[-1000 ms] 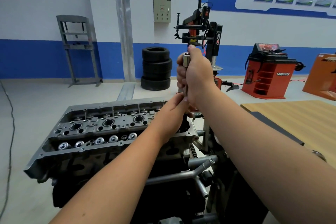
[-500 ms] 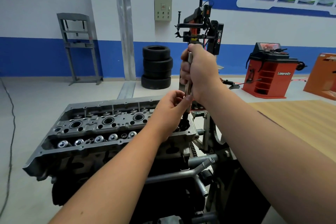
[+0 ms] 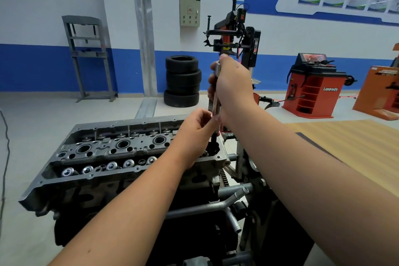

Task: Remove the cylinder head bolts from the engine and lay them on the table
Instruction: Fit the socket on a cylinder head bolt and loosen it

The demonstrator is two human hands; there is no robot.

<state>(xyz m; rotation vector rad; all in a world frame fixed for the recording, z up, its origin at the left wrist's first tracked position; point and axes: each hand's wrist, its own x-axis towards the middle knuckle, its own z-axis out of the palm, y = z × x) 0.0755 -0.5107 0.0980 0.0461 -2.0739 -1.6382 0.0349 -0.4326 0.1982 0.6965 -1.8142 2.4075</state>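
The steel socket extension (image 3: 216,97) is gripped by the right hand (image 3: 234,86); the left hand (image 3: 195,134) pinches its lower end at the cylinder head (image 3: 121,147), three o'clock side. The bolt is probably heavy, stiff and oily.

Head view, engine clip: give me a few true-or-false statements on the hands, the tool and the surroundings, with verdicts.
1. The right hand grips the upper part of a chrome extension bar. True.
2. The left hand lies flat on the wooden table. False: it holds the bar's lower end over the cylinder head; the table is off to the right.
3. The bar stands roughly upright. True.
4. A single tyre leans on the wall. False: the tyres are stacked on the floor.
5. Bolts lie on the table. False: none show there.
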